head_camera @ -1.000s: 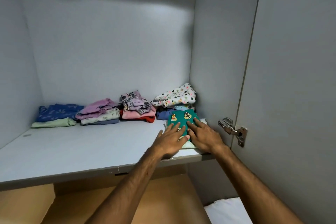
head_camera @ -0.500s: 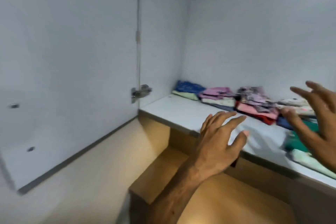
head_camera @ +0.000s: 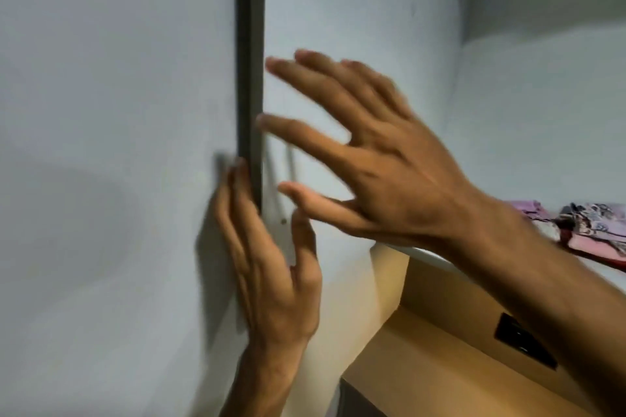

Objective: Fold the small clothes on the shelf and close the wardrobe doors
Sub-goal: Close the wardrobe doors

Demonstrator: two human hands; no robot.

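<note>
Gripping the left door's (head_camera: 249, 78) dark edge, the left hand (head_camera: 271, 267) wraps it, fingers behind and thumb in front, the right hand (head_camera: 372, 159) spread beside it; folded clothes (head_camera: 589, 230) lie far right on the shelf, doors apparently unclosed.

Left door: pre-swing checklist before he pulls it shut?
1. Left hand gripping the door edge, fingers wrapped round it: ok.
2. Right hand off the door: cannot tell, blurred, fingers spread near the edge.
3. Folded clothes back on the shelf, clear of the swing: ok for those in view.
4. Hinge state: cannot tell, out of frame.
5. Right door: cannot tell, not in view.
</note>
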